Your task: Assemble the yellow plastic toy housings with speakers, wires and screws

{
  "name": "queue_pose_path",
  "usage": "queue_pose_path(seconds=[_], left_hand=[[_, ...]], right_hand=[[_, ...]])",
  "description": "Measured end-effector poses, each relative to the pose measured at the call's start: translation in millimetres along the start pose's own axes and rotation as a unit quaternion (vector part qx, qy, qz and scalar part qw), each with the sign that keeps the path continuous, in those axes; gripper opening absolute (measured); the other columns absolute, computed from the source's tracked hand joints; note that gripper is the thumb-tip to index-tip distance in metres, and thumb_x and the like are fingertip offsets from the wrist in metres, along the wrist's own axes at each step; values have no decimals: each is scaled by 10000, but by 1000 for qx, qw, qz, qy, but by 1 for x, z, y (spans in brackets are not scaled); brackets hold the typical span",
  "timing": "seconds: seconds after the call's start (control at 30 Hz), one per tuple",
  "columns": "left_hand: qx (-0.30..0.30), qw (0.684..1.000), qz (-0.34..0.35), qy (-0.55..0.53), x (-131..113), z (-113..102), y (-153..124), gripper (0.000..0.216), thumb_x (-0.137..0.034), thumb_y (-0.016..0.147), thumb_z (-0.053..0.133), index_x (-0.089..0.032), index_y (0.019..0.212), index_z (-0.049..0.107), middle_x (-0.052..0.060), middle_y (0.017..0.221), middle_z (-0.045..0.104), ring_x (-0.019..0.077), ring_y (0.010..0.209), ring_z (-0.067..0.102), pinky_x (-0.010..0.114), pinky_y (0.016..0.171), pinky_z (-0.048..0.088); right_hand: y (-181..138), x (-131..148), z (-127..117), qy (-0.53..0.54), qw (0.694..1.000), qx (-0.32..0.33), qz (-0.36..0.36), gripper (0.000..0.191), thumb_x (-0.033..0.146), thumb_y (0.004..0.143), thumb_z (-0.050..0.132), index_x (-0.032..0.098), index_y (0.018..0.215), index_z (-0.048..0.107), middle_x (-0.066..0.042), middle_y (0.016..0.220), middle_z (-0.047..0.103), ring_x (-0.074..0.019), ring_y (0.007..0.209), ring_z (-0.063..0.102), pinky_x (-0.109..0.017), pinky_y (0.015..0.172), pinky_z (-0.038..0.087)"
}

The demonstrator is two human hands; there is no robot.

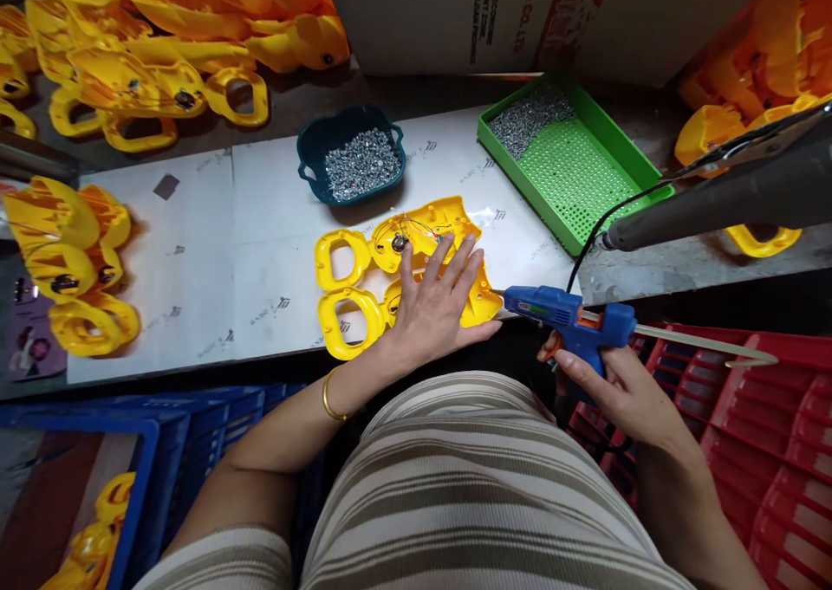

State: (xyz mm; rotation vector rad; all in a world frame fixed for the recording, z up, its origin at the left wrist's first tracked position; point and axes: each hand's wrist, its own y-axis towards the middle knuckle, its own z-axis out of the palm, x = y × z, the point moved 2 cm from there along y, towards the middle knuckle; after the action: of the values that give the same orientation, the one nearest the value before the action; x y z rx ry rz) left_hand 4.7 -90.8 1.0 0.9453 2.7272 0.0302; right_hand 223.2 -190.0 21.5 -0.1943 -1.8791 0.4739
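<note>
My left hand [437, 300] lies flat with fingers spread on two yellow plastic shell halves [354, 288] at the front edge of the white work surface [208, 261]. The upper shell shows wires and a small round part [399, 243] inside. My right hand [607, 382] grips a blue hot glue gun [564, 314] by its handle, nozzle pointing left toward the shells' right edge, a glue stick [705, 345] projecting from its back.
A dark teal bowl [310, 158] of screws and a green tray [627, 152] with screws stand behind. Piles of yellow shells [156, 61] lie at left and back. A blue crate [139, 451] sits lower left, a red crate [767, 434] right, a cardboard box [520, 18] behind.
</note>
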Motion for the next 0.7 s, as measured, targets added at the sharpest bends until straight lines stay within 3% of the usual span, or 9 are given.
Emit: queue_pose_path(seconds=[0.17,0.53,0.7], left_hand=[[7,1000,1,4,0,0,-1,893,-670,782,591,-143,1467,366,150,1551,341,362,1434,280,611,1155,-102],[-4,1000,7,5,0,1,-1,889,-665,784,591,-158,1473,349,159,1548,346,351,1438,275,589,1155,-125],[-5,1000,4,4,-1,2,-1,885,-654,774,614,-162,1465,359,158,1552,338,347,1442,269,579,1156,-137]], right_hand=[[0,-5,-1,1,1000,9,6,332,502,885,540,188,932,635,-58,846,678,-151,586,614,-278,566,516],[-1,-2,-1,-123,991,-37,-39,337,507,892,517,191,870,633,-48,799,653,-176,685,592,-299,648,491],[-2,-3,-1,-144,989,-38,-26,357,517,897,503,185,894,636,-48,758,655,-187,687,596,-309,650,476]])
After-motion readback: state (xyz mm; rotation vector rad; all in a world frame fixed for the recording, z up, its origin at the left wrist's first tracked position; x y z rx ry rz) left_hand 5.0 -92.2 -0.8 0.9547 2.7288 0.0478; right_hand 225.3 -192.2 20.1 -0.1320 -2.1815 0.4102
